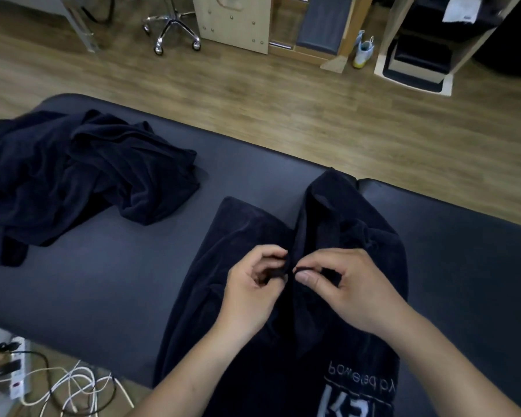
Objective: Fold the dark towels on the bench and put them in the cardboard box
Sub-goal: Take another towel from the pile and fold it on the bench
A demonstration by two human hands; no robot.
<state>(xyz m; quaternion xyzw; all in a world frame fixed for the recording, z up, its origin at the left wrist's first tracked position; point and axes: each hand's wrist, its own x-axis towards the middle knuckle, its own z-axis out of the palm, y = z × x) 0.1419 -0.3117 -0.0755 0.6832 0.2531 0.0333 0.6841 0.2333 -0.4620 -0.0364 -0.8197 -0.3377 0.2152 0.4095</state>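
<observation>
left hand [253, 284]: fingers curled, thumb and fingertips pinching a small fold of the dark towel [247, 230], raised a little above the bench.
right hand [343, 284]: just beside the left one, thumb and forefinger nipping the same ridge of cloth; the two pinches almost touch.
towel in hand: lies across the bench [103, 281] right of its middle, running from close to the far edge back toward the near edge. it is gathered along its centre where the hands hold it, with one flap spread flat to the left and a rumpled, bunched flap to the right.
other towels [88, 176]: a loose, unfolded dark heap at the left end of the bench, well apart from the one being handled, part of it reaching out of sight on the left.
lettering [361, 386]: pale print on dark cloth nearest the person; i cannot tell whether it sits on the towel or on clothing.
floor [253, 100]: wood-look boards beyond the far edge.
chair base [172, 28]: chrome, on castors, on the floor far back.
shoe [363, 51]: pale, with a yellow sole, standing by the wooden furniture.
power strip [17, 368]: white, on the floor off the near left corner, with tangled white and dark cables [73, 392] beside it.
</observation>
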